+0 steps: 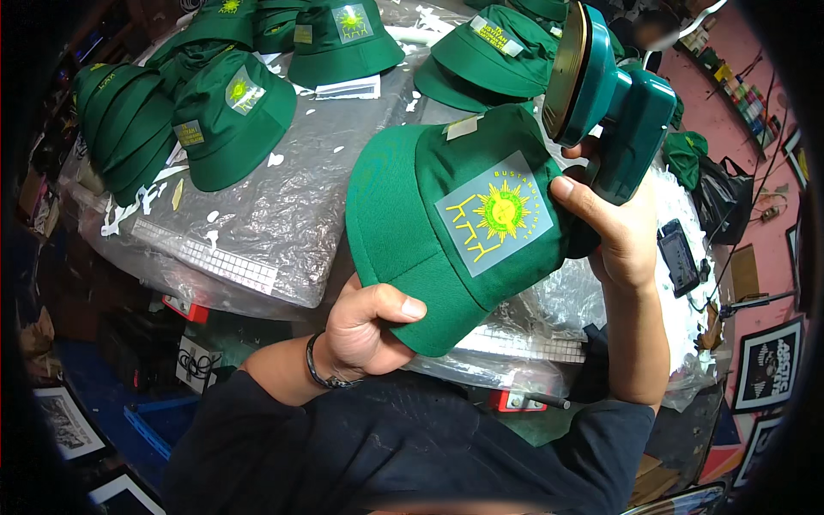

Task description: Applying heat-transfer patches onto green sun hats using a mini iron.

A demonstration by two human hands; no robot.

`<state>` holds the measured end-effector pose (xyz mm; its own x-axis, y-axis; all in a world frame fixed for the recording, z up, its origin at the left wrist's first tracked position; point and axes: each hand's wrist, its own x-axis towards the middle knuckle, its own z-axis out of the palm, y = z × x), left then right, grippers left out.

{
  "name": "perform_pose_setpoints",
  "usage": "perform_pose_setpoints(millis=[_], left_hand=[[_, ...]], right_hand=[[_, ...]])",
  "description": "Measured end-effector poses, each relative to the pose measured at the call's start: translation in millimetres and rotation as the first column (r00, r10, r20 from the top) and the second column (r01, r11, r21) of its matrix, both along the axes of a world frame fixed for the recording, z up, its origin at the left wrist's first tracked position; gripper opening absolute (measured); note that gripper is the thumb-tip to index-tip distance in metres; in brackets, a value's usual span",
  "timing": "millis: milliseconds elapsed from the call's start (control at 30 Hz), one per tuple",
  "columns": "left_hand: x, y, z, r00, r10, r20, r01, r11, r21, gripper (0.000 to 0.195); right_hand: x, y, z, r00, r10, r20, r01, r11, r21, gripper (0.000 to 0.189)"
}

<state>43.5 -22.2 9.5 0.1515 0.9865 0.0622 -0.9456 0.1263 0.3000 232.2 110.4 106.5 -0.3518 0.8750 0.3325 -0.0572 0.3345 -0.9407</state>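
My left hand (370,331) grips the brim of a green bucket hat (402,199), its thumb on top of the fabric. On the side of that hat lies a square of translucent transfer film (515,257) over a yellow and bright green sunburst emblem. A smaller film piece (465,127) sits higher up, near the brim. My right hand (621,238) holds a teal handheld iron (634,129) with its gold soleplate turned left, beside the hat. The right thumb presses on the hat near the film's edge; the other right fingers are partly hidden.
Stacked green bucket hats (125,129) and a single hat (235,129) stand at left, with more hats (496,58) behind. Plastic covers the worktable (302,193), strewn with white scraps and gridded strips (206,257). A phone (679,257) lies at right, near a black bag (727,199).
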Motion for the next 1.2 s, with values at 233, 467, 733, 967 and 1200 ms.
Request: perform_pose_setpoints(millis=[233,467,733,967,1200], left_hand=[[1.1,-2.0,6.2,1.000,-0.016,0.024,0.016,1.000,0.000,0.048],[2.4,-3.3,13.7,0.992,0.053,-0.113,-0.052,0.999,0.012,0.044],[0.6,-0.4,19.4,0.987,0.084,-0.136,-0.088,0.996,-0.025,0.046],[-2.6,-0.5,22.6,0.978,0.108,-0.179,-0.103,0.994,0.037,0.042],[-4.9,0.5,23.8,0.982,0.079,-0.171,-0.083,0.997,-0.013,0.042]], right_hand=[[-2.8,0.7,0.0,1.000,0.009,-0.003,-0.009,1.000,0.025,0.047],[-1.0,0.3,0.0,0.999,-0.021,0.036,0.020,0.999,0.032,0.045],[-2.2,0.8,-3.1,0.999,-0.023,0.030,0.022,0.999,0.028,0.044],[-2.2,3.3,-6.5,0.999,-0.028,0.041,0.028,1.000,0.006,0.043],[-2.0,3.2,-7.2,0.998,-0.048,0.050,0.047,0.998,0.029,0.042]])
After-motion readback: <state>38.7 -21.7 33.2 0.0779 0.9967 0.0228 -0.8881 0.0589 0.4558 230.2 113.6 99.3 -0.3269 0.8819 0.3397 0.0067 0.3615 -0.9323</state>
